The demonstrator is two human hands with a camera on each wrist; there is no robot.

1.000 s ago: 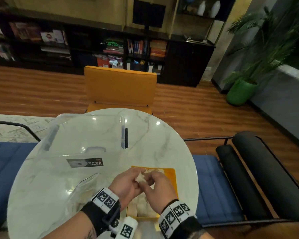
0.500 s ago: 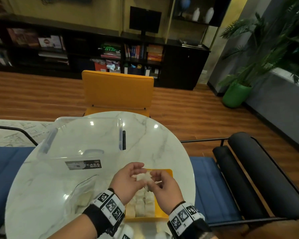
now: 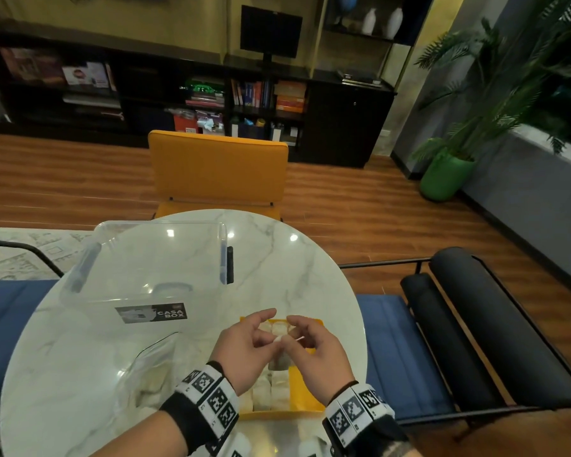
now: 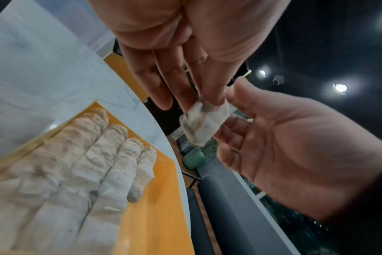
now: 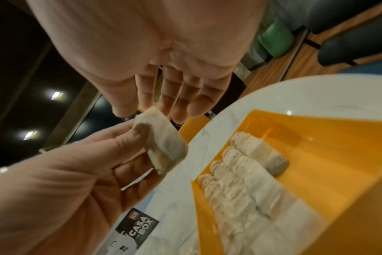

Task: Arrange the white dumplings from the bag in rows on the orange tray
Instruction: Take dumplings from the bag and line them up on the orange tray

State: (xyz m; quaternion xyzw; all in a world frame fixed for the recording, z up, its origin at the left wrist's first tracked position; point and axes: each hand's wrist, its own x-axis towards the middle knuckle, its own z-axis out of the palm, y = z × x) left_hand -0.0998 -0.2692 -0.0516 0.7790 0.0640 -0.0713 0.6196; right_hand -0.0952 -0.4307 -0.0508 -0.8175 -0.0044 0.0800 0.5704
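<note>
Both hands hover over the orange tray (image 3: pixel 305 389) near the table's front edge. Between them is one white dumpling (image 3: pixel 279 339), clearer in the wrist views (image 4: pixel 204 121) (image 5: pixel 161 145). My left hand (image 3: pixel 261 338) pinches it with thumb and fingers (image 5: pixel 140 132). From the other side my right hand (image 3: pixel 297 338) holds it between thumb and curled fingers (image 4: pixel 229 131). Below, several white dumplings (image 4: pixel 94 163) lie in close rows on the tray's left part. The clear bag (image 3: pixel 149 367) lies left of the tray, with pale dumplings inside.
A clear plastic box (image 3: pixel 152 258) with a "CASA BOX" label stands on the round marble table (image 3: pixel 294 275) behind the bag. An orange chair (image 3: pixel 218 169) is at the far side. A black and blue bench (image 3: pixel 459 324) is close on the right.
My hands stay over the tray with the dumpling between them. Their fingers, bunched around it a second ago, have spread, and the rows on the tray show more.
</note>
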